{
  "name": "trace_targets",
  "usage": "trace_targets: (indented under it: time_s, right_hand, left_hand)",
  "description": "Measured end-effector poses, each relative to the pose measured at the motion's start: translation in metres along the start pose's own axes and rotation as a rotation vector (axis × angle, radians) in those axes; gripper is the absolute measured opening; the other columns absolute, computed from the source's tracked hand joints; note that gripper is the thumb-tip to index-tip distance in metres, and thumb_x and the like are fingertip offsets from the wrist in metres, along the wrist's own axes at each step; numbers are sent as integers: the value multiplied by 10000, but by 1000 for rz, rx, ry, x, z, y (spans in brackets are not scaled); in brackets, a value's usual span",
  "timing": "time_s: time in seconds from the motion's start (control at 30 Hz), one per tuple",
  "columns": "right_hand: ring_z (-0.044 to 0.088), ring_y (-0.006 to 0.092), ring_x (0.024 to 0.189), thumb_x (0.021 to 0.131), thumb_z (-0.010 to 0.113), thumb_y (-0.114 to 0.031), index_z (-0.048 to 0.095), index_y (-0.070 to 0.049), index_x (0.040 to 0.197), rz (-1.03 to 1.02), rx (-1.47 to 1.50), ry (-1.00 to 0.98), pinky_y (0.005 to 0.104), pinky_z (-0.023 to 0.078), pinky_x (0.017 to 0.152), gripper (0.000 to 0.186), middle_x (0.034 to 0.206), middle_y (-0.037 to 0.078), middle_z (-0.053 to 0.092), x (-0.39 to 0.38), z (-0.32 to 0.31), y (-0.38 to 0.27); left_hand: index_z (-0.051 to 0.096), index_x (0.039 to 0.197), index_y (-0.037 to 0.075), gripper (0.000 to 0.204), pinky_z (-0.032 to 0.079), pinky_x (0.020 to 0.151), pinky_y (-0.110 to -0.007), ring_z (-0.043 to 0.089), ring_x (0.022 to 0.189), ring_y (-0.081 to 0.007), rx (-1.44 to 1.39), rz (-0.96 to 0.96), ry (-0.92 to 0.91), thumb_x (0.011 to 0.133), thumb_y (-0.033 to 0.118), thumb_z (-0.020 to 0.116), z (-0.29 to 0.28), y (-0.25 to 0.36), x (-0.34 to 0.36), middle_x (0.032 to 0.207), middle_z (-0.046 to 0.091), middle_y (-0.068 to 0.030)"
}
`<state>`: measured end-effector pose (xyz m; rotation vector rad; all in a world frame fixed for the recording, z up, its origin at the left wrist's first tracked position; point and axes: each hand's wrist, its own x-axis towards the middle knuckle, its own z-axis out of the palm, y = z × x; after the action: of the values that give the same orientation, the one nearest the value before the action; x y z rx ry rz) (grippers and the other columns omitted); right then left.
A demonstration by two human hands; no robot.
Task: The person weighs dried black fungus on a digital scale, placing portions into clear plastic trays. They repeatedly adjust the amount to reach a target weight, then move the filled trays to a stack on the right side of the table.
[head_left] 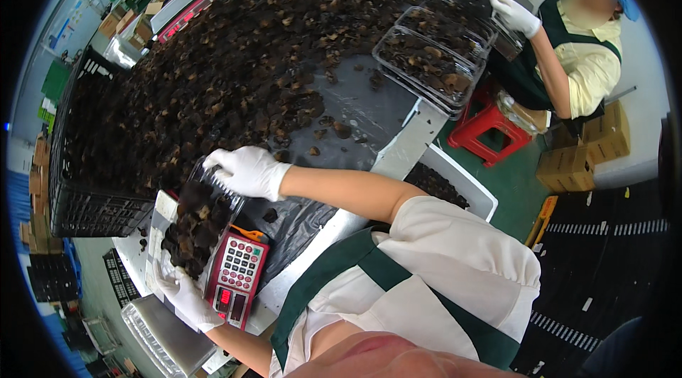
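Two gloved hands at either end of a filled tray. The right hand (pixel 249 173) lies at the far end, its fingers bent at the rim; the left hand (pixel 186 300) lies at the near end, its fingers partly curled along the lower edge. Whether either hand is truly pinching the plastic cannot be told. Between them lies the clear tray (pixel 232 213), bearing dark dried pieces (pixel 193 227). Its long axis runs from hand to hand, away from the body, so that the tray lies nearer than the right hand and beyond the left; neither hand is clearly the closer.

Just right of the tray stands a scale with a red keypad panel (pixel 240 264), an orange-handled object (pixel 249 234) beside its far end. The tray hides most of the weighing platform, and whether it rests there or is held above is unclear. The transparent walls are hard to trace against the contents; the left fingertips are partly lost at the edge.

Farther out, a large heap (pixel 234 65) of similar pieces covers much of the tabletop (pixel 419 138), with a black crate (pixel 103 214) to the left. At upper right are stacked clear trays (pixel 387 65) and a co-worker's gloved hand (pixel 516 15); what that hand holds is only partly visible.
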<state>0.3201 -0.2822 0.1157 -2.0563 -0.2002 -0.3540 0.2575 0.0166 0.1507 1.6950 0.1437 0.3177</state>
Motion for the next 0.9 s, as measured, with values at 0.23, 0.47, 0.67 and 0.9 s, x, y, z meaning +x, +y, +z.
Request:
trace_targets:
  time_s: [0.23,0.47,0.67,0.9]
  right_hand:
    - [717,245,726,992,644,-255,747,-165,1117,242,-152,287,373,563,679,185,838,88,747,-81,-156,32]
    - [670,89,823,991,662,-150,755,-85,1120,406,-244,653,266,541,763,171,947,46,761,-169,-300,75]
    - [650,159,685,983,671,-240,759,-134,1106,486,-399,923,316,529,696,184,802,91,714,-202,-379,111]
    - [579,100,727,996,674,-263,749,-100,1158,615,-342,1035,276,501,728,241,820,39,684,-236,-405,164]
  left_hand:
    - [470,1537,126,596,425,522,-185,482,659,-25,214,82,-343,976,-30,597,147,36,-18,905,516,39]
    - [500,1495,121,577,496,647,-245,528,703,-60,252,212,-823,945,1,627,352,63,-24,804,512,41]
    - [502,1474,154,535,522,776,-369,618,762,-241,261,578,-1027,962,123,653,526,67,-30,790,592,-86]
    - [494,1474,129,503,513,944,-425,668,1027,-344,406,647,-1211,993,125,639,634,78,-59,1102,683,-170]
